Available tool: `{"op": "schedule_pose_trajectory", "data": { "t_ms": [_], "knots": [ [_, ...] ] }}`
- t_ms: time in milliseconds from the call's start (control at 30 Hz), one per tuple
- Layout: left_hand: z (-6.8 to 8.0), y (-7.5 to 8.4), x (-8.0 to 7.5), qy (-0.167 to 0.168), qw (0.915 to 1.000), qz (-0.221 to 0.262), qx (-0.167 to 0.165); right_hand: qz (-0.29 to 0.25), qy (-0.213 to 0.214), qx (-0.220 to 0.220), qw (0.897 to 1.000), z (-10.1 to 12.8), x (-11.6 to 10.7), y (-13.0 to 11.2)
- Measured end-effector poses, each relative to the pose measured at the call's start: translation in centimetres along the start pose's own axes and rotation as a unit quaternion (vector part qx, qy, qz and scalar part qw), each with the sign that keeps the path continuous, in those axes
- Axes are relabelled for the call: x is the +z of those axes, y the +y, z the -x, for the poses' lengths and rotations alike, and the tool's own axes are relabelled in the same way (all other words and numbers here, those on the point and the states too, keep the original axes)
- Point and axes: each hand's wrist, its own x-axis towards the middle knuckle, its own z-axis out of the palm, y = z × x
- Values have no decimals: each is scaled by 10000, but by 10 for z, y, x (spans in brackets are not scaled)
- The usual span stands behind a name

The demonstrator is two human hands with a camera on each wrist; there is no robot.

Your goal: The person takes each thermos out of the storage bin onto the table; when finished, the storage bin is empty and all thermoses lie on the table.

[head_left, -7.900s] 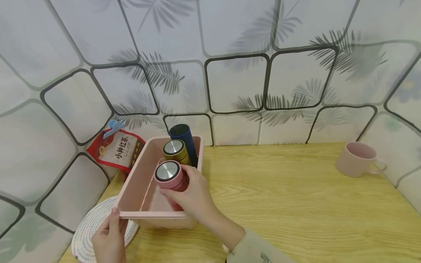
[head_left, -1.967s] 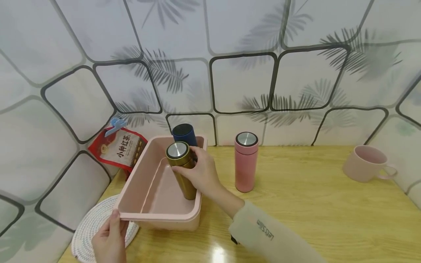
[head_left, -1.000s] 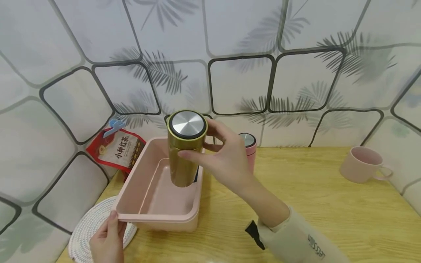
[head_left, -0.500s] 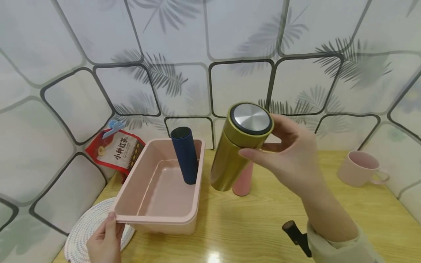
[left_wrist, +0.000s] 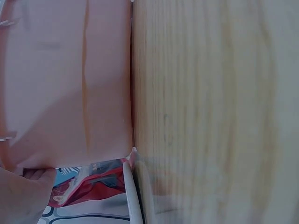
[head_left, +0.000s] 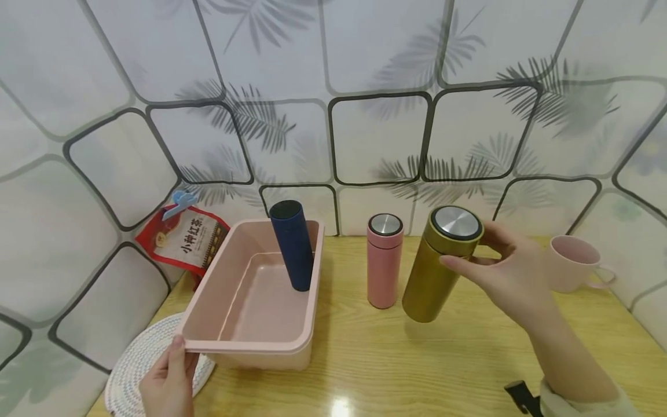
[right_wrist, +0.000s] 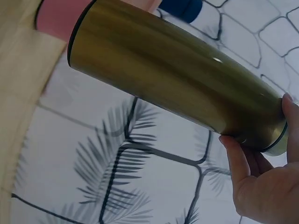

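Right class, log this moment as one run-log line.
right hand: grips gold flask | pink flask: upright on table | left hand: holds pink bin

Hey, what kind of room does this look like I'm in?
Probably a home kitchen or tea corner: a wooden counter against a leaf-patterned tiled wall, with a pink mug, a red tea packet, and insulated flasks such as the gold flask in the right hand.
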Motion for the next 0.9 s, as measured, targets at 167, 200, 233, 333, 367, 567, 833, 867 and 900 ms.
{"op": "schedule_pose_trajectory", "data": {
  "t_ms": [167, 200, 233, 333, 367, 567, 833, 867, 900],
  "knots": [
    [0, -1, 0, -25, 9999, 80, 74, 507, 169, 384, 9978, -2, -7, 35],
    [0, -1, -1, -28, 9999, 75, 77, 560, 177, 446, 9973, -3, -8, 41],
    [-1, -1, -1, -26, 9999, 94, 78, 607, 191, 503, 9967, -4, -9, 47],
    [-1, -1, -2, -94, 9999, 97, 96, 677, 217, 669, 9952, -7, -9, 60],
    [0, 0, -2, -115, 9998, 95, 98, 694, 228, 710, 9948, -8, -9, 64],
    [3, 3, -3, -514, 9983, 176, 208, 977, 314, 768, 9917, -13, -3, 79],
    [15, 18, 6, -658, 9971, 299, 257, 1081, 363, 703, 9910, -15, 5, 89],
    [19, 24, 9, -643, 9973, 277, 214, 1087, 341, 723, 9909, -15, 5, 90],
    [22, 29, 12, -623, 9977, 223, 167, 1088, 318, 743, 9908, -15, 5, 91]
  ]
}}
